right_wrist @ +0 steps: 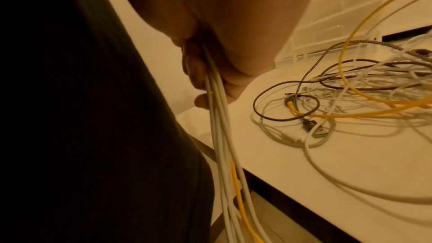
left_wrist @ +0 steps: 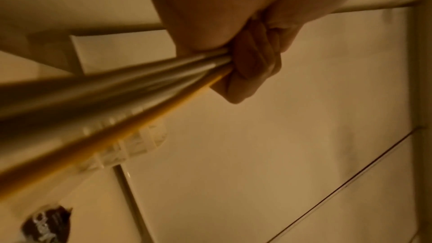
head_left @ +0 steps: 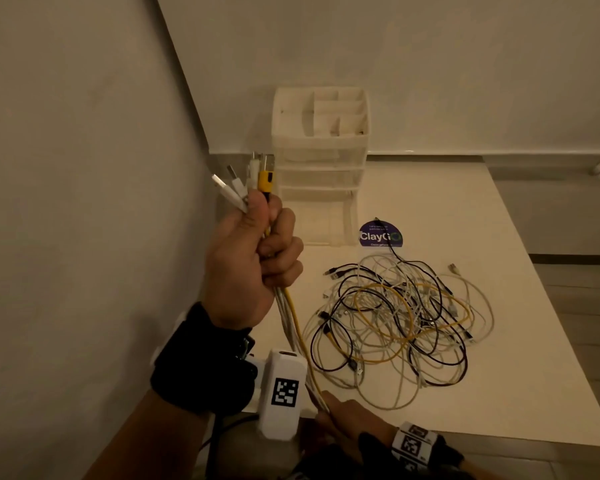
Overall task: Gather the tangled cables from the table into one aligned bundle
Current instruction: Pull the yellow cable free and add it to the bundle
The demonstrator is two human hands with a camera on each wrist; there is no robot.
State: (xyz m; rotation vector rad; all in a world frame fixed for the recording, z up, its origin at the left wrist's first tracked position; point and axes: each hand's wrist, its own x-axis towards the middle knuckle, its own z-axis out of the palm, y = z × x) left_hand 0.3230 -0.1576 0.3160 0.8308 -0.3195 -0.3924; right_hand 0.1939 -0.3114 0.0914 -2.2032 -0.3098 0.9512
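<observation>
Nearest the head camera, the right hand (head_left: pixel 347 419) is seen at the near edge of the white surface (head_left: pixel 520 393), just in front of the tangled pile of cables (head_left: pixel 400 325). That edge drops off directly below it, and the held bundle of cables (right_wrist: pixel 219 136) hangs past it toward the floor. A wall is met along the surface's left side, left of the pile. Bare surface lies to the right of the pile and in front of it. Behind the pile a translucent drawer organizer (head_left: pixel 321 161) is set in the corner, with a dark ClayGo sticker (head_left: pixel 380 235) between the two. The bundle is clamped by the curled fingers (right_wrist: pixel 194 69) of the right hand. Above and left of the pile, the left hand (head_left: pixel 253 261) is raised, its fingers (left_wrist: pixel 252 67) closed tightly round the bundle's upper part, plug ends (head_left: pixel 253 178) standing out above the fist.
</observation>
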